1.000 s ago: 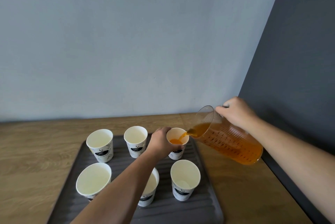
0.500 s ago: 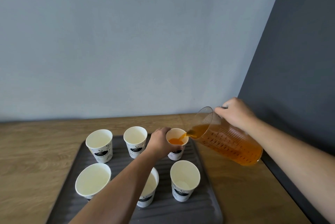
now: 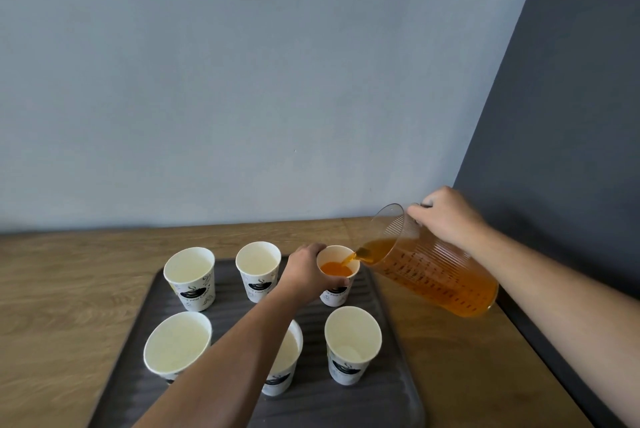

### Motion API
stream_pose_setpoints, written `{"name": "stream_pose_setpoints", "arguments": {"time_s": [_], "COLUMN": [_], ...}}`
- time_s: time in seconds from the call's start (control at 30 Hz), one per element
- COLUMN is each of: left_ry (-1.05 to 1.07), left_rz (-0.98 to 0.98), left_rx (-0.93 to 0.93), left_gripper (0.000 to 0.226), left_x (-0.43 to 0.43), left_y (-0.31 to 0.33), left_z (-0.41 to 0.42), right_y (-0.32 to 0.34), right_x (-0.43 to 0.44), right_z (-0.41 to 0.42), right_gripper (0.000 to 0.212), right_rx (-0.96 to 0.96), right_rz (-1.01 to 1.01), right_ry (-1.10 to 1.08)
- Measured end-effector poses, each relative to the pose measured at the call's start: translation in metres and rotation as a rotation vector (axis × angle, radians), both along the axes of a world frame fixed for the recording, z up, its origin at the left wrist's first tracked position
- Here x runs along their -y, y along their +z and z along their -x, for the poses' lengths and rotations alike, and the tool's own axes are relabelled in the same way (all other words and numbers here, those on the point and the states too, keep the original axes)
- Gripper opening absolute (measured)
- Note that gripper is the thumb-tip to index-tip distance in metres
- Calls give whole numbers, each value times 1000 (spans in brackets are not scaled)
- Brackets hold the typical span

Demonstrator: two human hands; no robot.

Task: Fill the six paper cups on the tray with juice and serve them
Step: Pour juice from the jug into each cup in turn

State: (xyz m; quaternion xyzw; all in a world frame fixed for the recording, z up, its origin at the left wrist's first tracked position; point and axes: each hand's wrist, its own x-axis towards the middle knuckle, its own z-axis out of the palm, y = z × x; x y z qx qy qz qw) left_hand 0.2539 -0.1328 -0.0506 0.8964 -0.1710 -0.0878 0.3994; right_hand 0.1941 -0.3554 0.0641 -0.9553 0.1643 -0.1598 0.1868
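Several white paper cups stand in two rows on a dark ribbed tray point(image 3: 388, 403). My left hand point(image 3: 304, 273) grips the back right cup point(image 3: 337, 294), which holds orange juice. My right hand point(image 3: 446, 219) holds the handle of a clear ribbed pitcher point(image 3: 433, 271), tilted left, with its spout at that cup's rim and juice streaming in. The back left cup point(image 3: 190, 277), back middle cup point(image 3: 258, 270), front left cup point(image 3: 177, 344) and front right cup point(image 3: 351, 344) look empty. My left forearm partly hides the front middle cup point(image 3: 285, 368).
The tray lies on a wooden table point(image 3: 69, 306) set against a pale blue wall point(image 3: 242, 81). A dark grey wall point(image 3: 571, 150) bounds the table's right edge, close behind the pitcher.
The juice level in the back right cup has risen while the pitcher stays tilted over it. Both hands have held their places.
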Motion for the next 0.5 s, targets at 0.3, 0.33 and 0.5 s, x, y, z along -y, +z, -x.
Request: {"name": "stream_pose_setpoints", "arguments": {"time_s": [0.3, 0.33, 0.5], "left_ry": [2, 1, -1], "left_rz": [1, 4, 18], "left_rx": [1, 5, 10], "left_gripper": [85, 84, 79], "left_x": [-1, -1, -1], "left_y": [0, 0, 1], "left_z": [0, 0, 0], "right_y": [-4, -5, -6], "right_x": [2, 2, -1], "right_z": [3, 4, 12], "right_gripper": [35, 34, 37], "right_rx": [31, 41, 106], "right_rz": [-91, -110, -218], "right_ry": [-40, -50, -80]}}
